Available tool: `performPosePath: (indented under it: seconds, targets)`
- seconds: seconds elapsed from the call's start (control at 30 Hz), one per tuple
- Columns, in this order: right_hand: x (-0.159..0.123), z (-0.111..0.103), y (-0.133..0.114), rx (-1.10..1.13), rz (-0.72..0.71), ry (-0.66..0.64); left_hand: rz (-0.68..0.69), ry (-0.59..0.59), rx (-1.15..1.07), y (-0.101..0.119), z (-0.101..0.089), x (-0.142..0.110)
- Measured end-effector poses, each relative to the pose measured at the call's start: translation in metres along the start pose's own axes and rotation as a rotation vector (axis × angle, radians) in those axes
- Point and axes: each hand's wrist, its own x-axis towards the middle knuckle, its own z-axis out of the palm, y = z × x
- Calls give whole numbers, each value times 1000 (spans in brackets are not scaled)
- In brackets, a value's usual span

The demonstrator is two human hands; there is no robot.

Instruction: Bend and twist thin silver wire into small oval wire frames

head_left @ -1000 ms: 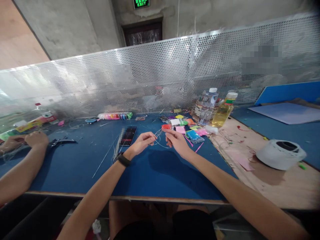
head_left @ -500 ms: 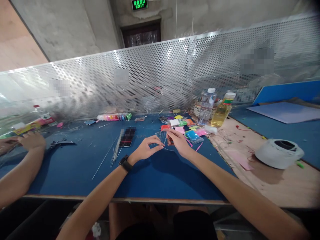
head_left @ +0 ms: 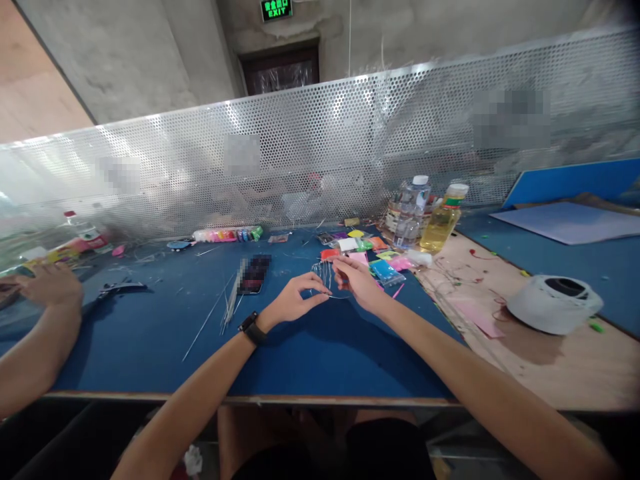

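Over the blue table, my left hand [head_left: 297,297] pinches a thin pale wire piece [head_left: 323,272] between thumb and fingertips. Several bent strands of it stand up between my hands, and one curves off low to the right. My right hand [head_left: 356,280] has its fingers closed at the right side of the strands; what they grip is too small to make out. Small colourful packets [head_left: 387,272] lie just beyond my right hand. Left of my left hand are a dark phone [head_left: 256,273] and a bundle of straight wires [head_left: 231,305].
A clear bottle [head_left: 413,213] and a bottle of yellow liquid [head_left: 443,223] stand before the perforated metal screen [head_left: 300,153]. To the right is a white rounded device [head_left: 553,305]. At left, another person's hand [head_left: 53,283] works near pliers-like tools [head_left: 121,288].
My hands have moved slightly, with a little more gap between the fingertips and the wire strands showing more clearly. The other person's hand has shifted left.
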Motion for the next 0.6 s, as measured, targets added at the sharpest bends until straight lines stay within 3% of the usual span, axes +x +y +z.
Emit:
performPosePath:
  seconds: [0.27, 0.6]
  targets:
    - [-1, 1, 0, -31, 1, -6, -23, -4, -182, -1, 0, 0]
    - [1, -5, -7, 31, 34, -24, -261, 186, -942, -20, -3, 1]
